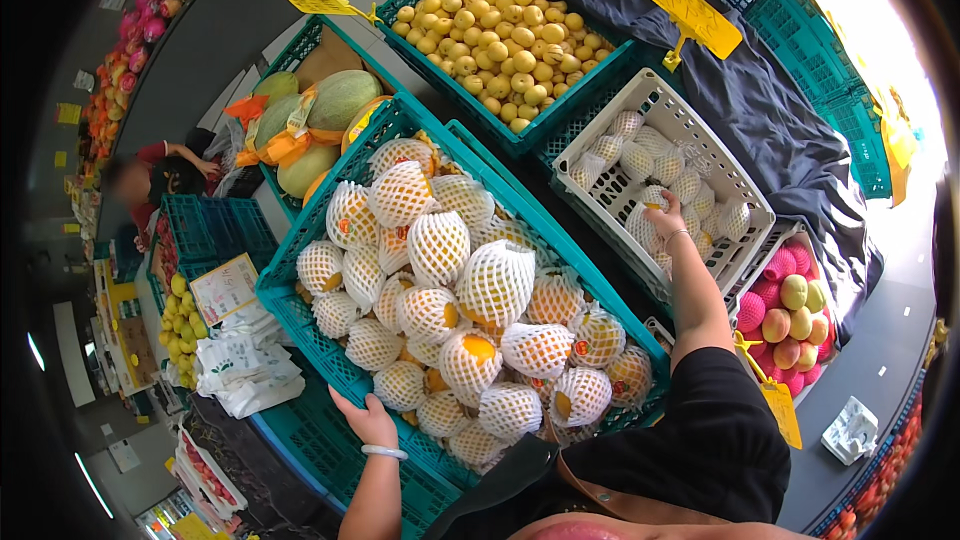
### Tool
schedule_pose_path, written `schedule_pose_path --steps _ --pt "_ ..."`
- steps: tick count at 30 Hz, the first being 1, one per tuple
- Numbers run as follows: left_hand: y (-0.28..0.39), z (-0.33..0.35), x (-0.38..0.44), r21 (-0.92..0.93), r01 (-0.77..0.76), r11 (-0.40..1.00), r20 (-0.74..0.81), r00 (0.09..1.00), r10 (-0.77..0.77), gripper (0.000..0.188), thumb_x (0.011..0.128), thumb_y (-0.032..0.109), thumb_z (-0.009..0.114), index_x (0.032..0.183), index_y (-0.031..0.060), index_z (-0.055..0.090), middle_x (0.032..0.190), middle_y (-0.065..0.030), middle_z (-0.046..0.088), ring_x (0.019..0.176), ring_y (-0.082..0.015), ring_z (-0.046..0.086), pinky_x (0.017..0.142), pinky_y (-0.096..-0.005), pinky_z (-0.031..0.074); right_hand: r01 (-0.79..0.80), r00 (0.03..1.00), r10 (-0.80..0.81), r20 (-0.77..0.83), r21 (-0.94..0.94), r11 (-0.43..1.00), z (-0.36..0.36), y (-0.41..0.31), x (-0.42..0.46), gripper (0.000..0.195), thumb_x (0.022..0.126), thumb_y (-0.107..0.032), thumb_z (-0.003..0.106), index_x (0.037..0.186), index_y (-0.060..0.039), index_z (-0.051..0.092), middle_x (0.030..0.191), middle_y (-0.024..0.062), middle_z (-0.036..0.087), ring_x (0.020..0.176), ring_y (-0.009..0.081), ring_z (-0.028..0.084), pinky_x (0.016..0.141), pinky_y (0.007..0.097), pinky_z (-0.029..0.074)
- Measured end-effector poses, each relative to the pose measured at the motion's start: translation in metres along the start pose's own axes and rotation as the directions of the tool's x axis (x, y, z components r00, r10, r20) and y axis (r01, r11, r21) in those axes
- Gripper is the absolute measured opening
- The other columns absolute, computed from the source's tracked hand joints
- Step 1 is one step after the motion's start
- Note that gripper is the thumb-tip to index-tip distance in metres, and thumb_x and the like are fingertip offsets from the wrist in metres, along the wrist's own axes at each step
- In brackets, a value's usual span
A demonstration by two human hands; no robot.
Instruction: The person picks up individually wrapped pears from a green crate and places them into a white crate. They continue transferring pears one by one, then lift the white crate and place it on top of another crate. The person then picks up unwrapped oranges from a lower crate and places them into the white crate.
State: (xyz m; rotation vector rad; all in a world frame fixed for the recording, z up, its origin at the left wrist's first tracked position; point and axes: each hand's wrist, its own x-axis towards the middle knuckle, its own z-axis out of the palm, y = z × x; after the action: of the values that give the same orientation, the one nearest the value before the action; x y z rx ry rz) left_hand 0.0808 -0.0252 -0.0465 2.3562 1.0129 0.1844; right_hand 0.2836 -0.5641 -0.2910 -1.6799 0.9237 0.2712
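Note:
My right hand (664, 219) reaches into a white plastic crate (750, 199), its fingers around a fruit in a white foam net, partly hidden beneath them. More foam-netted fruits (636, 161) lie about it on the crate's slotted floor. My left hand (367, 421), with a pale bangle on the wrist, rests at the near left side of a large teal plastic crate (289, 315); its fingers are apart. That crate is heaped with orange-yellow fruits in white foam nets (439, 247), several bearing red stickers.
Behind are a crate of small yellow fruits (517, 37), netted melons (345, 100), and black cloth (750, 97) with a yellow sign (690, 7). Peaches (799, 292) sit at right. Plastic bags (247, 371) lie at left, near green-yellow fruits (180, 322). A person (154, 180) is farther off.

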Motion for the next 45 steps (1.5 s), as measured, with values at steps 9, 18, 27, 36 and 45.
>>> schedule_pose_path --steps 9,18,27,36,45 --pt "-0.009 -0.001 -0.001 0.028 0.044 0.999 0.015 0.999 -0.044 0.068 0.091 0.008 0.046 0.148 0.0081 0.008 0.114 -0.0205 0.054 0.055 -0.0181 0.046 0.051 -0.0378 0.039 -0.203 0.845 -0.285 0.452 0.765 0.612 -0.032 -0.089 -0.078 0.063 0.079 -0.009 0.058 0.136 -0.0175 0.033 0.115 0.0128 0.058 0.099 0.0263 0.062 0.08 0.0445 0.055" --pt "-0.015 -0.004 0.012 -0.022 -0.095 0.995 0.005 0.995 0.095 0.066 0.086 0.008 0.055 0.143 -0.0006 0.022 0.144 -0.0227 0.029 0.131 -0.0386 0.03 0.108 -0.0432 0.028 -0.474 0.368 -0.493 0.789 0.615 0.63 0.021 -0.198 -0.286 0.07 0.074 -0.016 0.066 0.136 -0.0151 0.033 0.13 0.0144 0.045 0.111 0.0304 0.055 0.091 0.0453 0.049" --pt "0.058 -0.044 -0.049 -0.754 0.193 0.628 0.518 0.762 0.388 0.069 0.09 0.041 0.056 0.143 0.0083 0.026 0.141 -0.012 0.035 0.129 -0.029 0.035 0.102 -0.0461 0.034 -0.725 0.287 -0.361 0.887 0.447 0.524 0.073 -0.128 -0.446 0.06 0.086 -0.012 0.056 0.14 -0.0178 0.032 0.123 0.0068 0.056 0.1 0.0205 0.063 0.084 0.0384 0.054" --pt "0.006 -0.06 -0.068 -0.259 0.874 0.411 0.871 0.027 0.491 0.064 0.086 0.047 0.058 0.138 0.0153 0.037 0.136 -0.0091 0.046 0.123 -0.0291 0.046 0.101 -0.0487 0.04 -0.519 0.48 -0.084 0.873 0.359 0.776 0.071 -0.068 -0.555 0.075 0.083 -0.008 0.054 0.148 -0.0231 0.017 0.133 0.0099 0.045 0.114 0.0221 0.053 0.091 0.0386 0.047" --pt "-0.048 -0.114 -0.025 -0.311 0.823 0.475 0.917 0.13 0.376 0.065 0.083 0.059 0.056 0.124 0.0099 0.047 0.116 -0.0108 0.059 0.099 -0.0271 0.062 0.067 -0.0372 0.058 -0.631 0.676 0.012 0.737 0.571 0.525 0.054 0.017 -0.576 0.043 0.082 -0.019 0.065 0.121 -0.005 0.052 0.112 0.0126 0.062 0.102 0.026 0.062 0.093 0.0454 0.047"
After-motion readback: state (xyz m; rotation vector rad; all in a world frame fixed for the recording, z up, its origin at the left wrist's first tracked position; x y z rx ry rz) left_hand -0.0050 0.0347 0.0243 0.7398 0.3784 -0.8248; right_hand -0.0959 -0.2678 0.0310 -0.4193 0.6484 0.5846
